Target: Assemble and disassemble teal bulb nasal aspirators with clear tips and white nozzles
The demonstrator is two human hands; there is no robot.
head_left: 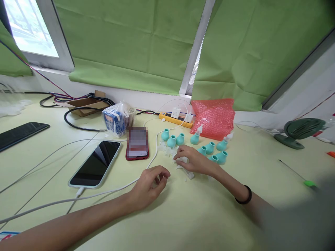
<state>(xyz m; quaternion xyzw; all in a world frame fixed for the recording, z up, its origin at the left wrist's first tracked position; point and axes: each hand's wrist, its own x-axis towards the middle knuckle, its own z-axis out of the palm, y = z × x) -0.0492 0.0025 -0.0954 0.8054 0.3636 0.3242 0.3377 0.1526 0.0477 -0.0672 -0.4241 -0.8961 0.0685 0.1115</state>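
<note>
My left hand (pixel 150 184) rests low over the table with its fingers loosely curled and apart, and I see nothing in it. My right hand (pixel 192 158) reaches in from the right, thumb and fingers parted above a small pile of clear plastic pieces (pixel 167 150). Its fingertips are close to the pieces; whether they touch one is hard to tell. Around that hand stand several teal squeeze bulbs (pixel 180 138) with open necks. Two of the bulbs carry translucent tips, one being the bulb with a tip (pixel 195 138). Part of the pile is hidden behind my right hand.
A red phone (pixel 137 148) and a white-edged phone (pixel 95 165) lie left of the pile, with a white cable (pixel 112 191) across the table. Behind are an orange power strip (pixel 172 119), red bubble wrap (pixel 214 118) and a bagged blue box (pixel 115 120). A green fan (pixel 300 129) stands right.
</note>
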